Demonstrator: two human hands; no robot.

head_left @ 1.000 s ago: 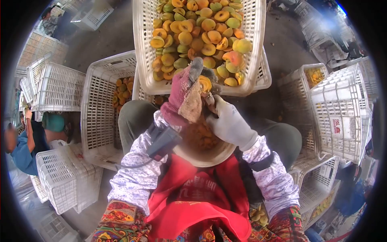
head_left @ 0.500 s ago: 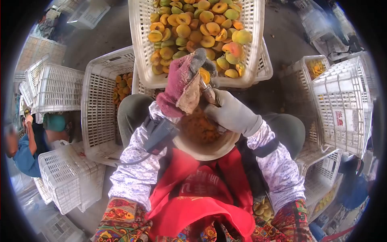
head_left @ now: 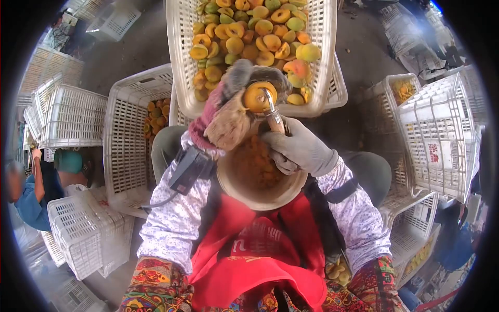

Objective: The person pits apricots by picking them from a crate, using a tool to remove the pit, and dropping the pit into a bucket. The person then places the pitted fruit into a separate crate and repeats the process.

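Observation:
My left hand (head_left: 228,106), in a maroon and grey glove, is closed around a yellow peach half (head_left: 254,98), cut face up. In a pale grey glove, my right hand (head_left: 304,148) grips the wooden handle of a pitting knife (head_left: 274,117). Its curved metal tip lies over the middle of the cut face. Below both hands a pale bucket (head_left: 262,200) stands between my knees with orange bits inside. Just beyond them is a white crate (head_left: 182,67) of halved peaches (head_left: 234,46).
To the left stands another white crate (head_left: 122,130) with peach pieces (head_left: 157,117) in it. Stacked crates (head_left: 439,135) rise on the right, and more crates (head_left: 78,117) are at far left. Near those, a person in a blue top (head_left: 34,200) sits.
The peach half has turned in my left hand so its cut face shows upward. The pitting knife's curved tip, hidden before, now shows against it. My right hand has moved only slightly.

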